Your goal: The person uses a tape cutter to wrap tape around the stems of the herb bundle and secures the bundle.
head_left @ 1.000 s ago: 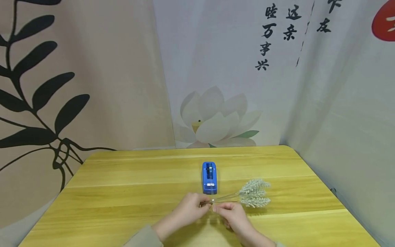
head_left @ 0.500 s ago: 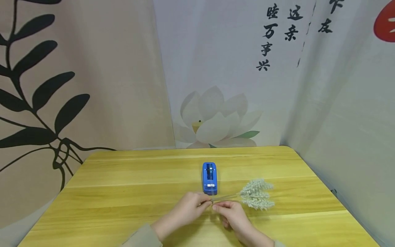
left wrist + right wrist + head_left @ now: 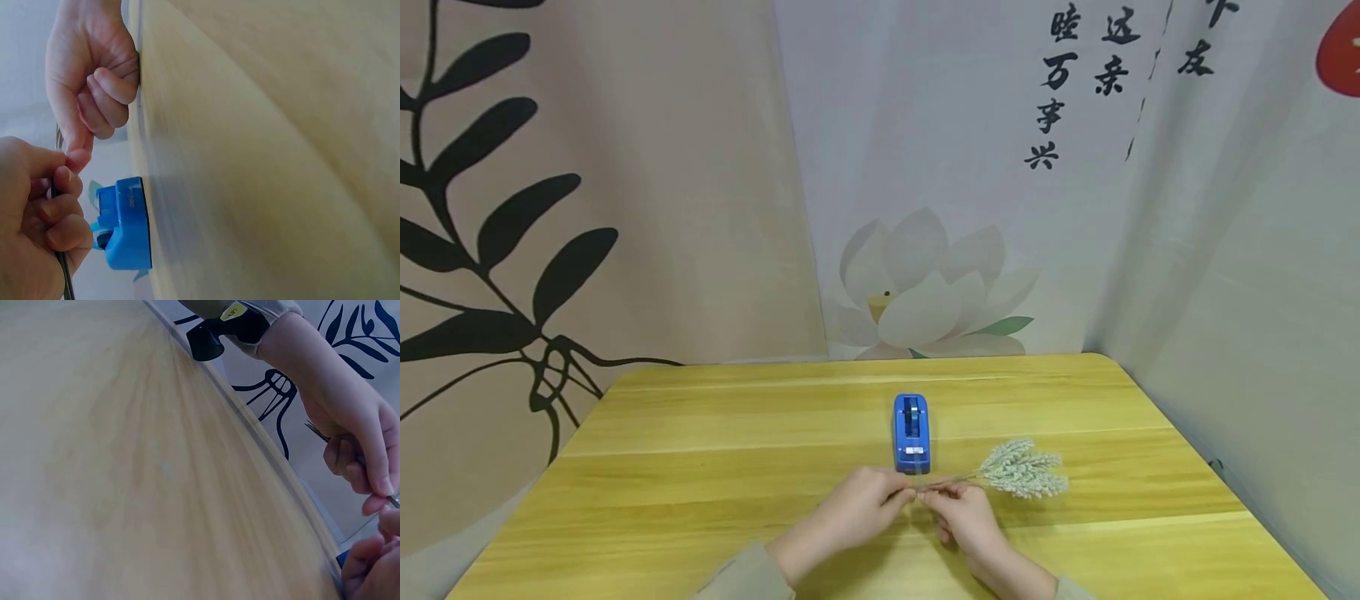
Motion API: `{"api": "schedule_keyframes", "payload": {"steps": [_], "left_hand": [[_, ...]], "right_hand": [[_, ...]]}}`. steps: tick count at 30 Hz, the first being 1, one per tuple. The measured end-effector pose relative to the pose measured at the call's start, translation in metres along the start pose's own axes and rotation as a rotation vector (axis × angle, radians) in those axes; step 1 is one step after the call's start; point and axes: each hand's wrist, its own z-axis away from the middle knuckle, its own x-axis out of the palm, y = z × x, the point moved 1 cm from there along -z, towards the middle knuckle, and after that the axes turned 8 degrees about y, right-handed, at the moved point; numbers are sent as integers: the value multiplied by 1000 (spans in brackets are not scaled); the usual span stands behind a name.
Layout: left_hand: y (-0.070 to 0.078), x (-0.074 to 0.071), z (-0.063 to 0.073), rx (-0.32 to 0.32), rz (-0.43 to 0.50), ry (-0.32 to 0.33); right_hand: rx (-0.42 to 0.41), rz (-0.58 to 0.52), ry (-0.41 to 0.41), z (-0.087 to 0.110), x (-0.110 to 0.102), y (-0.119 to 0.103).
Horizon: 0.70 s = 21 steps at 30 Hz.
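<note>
A small bunch of artificial flowers [image 3: 1024, 469], pale green and fluffy on thin stems, lies across in front of me with its heads to the right. My left hand [image 3: 872, 497] pinches the stems [image 3: 66, 275], whose lower ends come out beneath its curled fingers in the left wrist view. Right against those fingertips, my right hand [image 3: 967, 515] pinches the stems between thumb and forefinger, its other fingers curled. Just beyond the hands stands a blue tape dispenser [image 3: 912, 433], and a short clear strip of tape [image 3: 917, 479] runs from its front edge toward the stems.
The hands work over a wooden table [image 3: 737, 433] with yellow grain. Behind it hangs a cloth backdrop [image 3: 700, 208] printed with leaves, a lotus and characters. A black device [image 3: 237, 328] is strapped on the left wrist in the right wrist view.
The flower heads have turned and drawn closer together. My right fingertips have moved up from just below the stems onto them; my left hand keeps its grip.
</note>
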Motion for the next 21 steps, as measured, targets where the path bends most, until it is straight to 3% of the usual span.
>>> {"api": "schedule_keyframes", "payload": {"steps": [12, 21], "left_hand": [[-2, 2, 0, 10, 10, -45], [3, 1, -2, -61, 47, -67]], "right_hand": [[-26, -69, 51, 2, 5, 2], [-44, -71, 75, 1, 6, 3]]}}
